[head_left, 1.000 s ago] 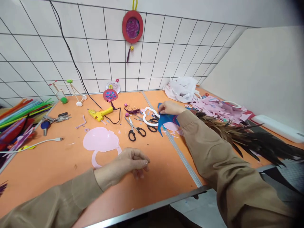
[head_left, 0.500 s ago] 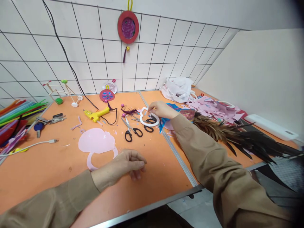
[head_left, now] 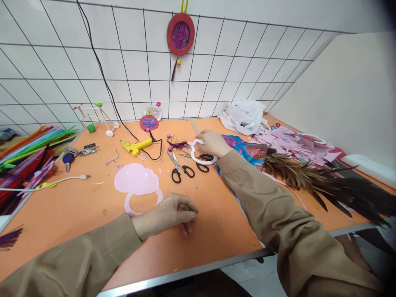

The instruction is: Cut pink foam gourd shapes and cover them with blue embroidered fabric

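My left hand point(head_left: 173, 212) hovers low over the orange table, just right of a pale pink cut-out point(head_left: 136, 179) with a rounded body and a curved loop below. Its fingers are curled with the thumb against them, and a tiny bit of green shows at the fingertips. Farther back, my right hand point(head_left: 215, 142) reaches over a white ring-shaped cut-out point(head_left: 194, 157), fingers bent down at its upper edge. Those fingertips are partly hidden, so what they grip is unclear. Black-handled scissors point(head_left: 182, 168) lie beside the ring, and a second pair point(head_left: 202, 167) shows through it.
A yellow glue gun point(head_left: 136, 146) with a black cord lies back left. Feathers point(head_left: 297, 177), blue patterned cloth point(head_left: 244, 150), pink paper scraps point(head_left: 287, 142) and a white plastic bag point(head_left: 244, 117) crowd the right. Keys point(head_left: 85, 150) and pipe cleaners point(head_left: 40, 144) lie left.
The view has turned left. My right hand has shifted slightly left over the ring, uncovering more blue cloth. The ring and scissors stay put; a speck of green now shows at my left fingertips.
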{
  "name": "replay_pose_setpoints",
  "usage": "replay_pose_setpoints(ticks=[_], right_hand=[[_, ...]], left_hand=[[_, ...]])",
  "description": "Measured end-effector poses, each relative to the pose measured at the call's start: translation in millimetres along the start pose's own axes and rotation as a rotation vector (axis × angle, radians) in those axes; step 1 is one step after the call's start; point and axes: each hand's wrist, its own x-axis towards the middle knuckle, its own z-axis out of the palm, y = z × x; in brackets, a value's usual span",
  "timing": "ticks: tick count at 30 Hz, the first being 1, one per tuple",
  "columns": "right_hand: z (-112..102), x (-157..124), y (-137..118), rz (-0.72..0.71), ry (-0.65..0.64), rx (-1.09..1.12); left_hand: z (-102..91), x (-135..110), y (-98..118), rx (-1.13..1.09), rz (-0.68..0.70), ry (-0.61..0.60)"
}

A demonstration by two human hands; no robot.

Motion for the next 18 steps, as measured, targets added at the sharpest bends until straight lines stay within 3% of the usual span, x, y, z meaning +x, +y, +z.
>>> replay_pose_setpoints(ticks=[2, 4, 10, 13, 18], right_hand=[[-4.8, 1.6, 24.1, 0.152, 0.034, -0.064], [-9.1, 1.5, 48.7, 0.248, -0.012, -0.088], [-31.9, -9.6, 107.6, 0.345, -0.058, -0.070], [-32.7, -12.4, 118.3, 0.324, -0.087, -0.007], [-15.0, -5.3, 111.7, 0.232, -0.124, 0.114]], left_hand=[[-1.8, 0.5, -3.4, 0.034, 0.006, -0.009], [-2.8, 0.0, -5.4, 0.062, 0.007, -0.012], [-1.8, -1.3, -3.8, 0.097, -0.002, 0.006], [-1.2, -0.9, -2.9, 0.102, 0.002, 0.008], [0.4, -2.3, 0.0, 0.091, -0.008, 0.011]])
